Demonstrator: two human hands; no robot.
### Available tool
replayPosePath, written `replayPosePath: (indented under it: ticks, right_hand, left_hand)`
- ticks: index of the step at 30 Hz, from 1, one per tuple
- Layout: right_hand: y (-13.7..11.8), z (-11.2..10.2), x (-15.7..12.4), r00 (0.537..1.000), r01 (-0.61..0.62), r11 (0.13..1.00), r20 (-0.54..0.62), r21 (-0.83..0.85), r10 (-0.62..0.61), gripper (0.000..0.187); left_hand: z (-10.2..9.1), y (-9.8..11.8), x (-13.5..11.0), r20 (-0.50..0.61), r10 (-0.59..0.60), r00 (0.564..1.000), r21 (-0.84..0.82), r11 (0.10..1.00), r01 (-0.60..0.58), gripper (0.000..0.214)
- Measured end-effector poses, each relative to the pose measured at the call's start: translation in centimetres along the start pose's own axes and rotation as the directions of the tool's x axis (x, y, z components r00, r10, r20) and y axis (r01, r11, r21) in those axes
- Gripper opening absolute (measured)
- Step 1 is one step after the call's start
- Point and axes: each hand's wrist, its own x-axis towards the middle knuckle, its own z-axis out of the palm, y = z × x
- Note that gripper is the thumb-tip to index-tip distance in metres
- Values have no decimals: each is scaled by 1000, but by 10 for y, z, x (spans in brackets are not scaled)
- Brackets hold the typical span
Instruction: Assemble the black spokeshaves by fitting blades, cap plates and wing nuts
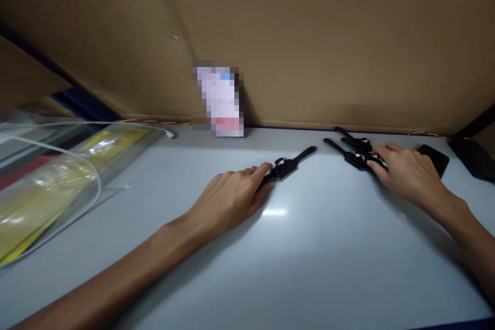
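My left hand (232, 198) lies palm down on the pale table (270, 268), its fingertips closed on the near end of a black wristwatch (291, 163) that lies flat, strap pointing up and right. My right hand (402, 170) rests further right, fingers curled over a small cluster of black wristwatches (353, 150) whose straps stick out to the upper left. The watch parts under the right fingers are hidden.
A pixelated upright card or phone (221, 100) leans against the brown cardboard wall (309, 36) at the back. Clear plastic bags with yellow contents (50, 180) fill the left side. Dark flat objects (436, 157) lie at the far right, beside a cable (154, 129).
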Motion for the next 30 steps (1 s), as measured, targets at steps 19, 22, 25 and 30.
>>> replayPosePath:
  ticks: [19,22,25,30]
  right_hand:
    - [34,10,16,969,23,998,245,53,-35,49]
    - [31,3,11,980,-57,997,191,50,47,49]
    - [33,-6,7,990,-114,993,87,34,111,45]
    - [37,-7,8,992,-128,991,2,32,128,37]
  left_hand:
    - [0,9,-3,-73,75,995,-109,991,-83,37]
    - [3,6,-4,-140,174,975,-108,976,-190,39]
    - [4,5,-5,-185,309,933,-97,939,-330,39]
    - [3,8,-8,-206,504,839,-135,834,-535,36]
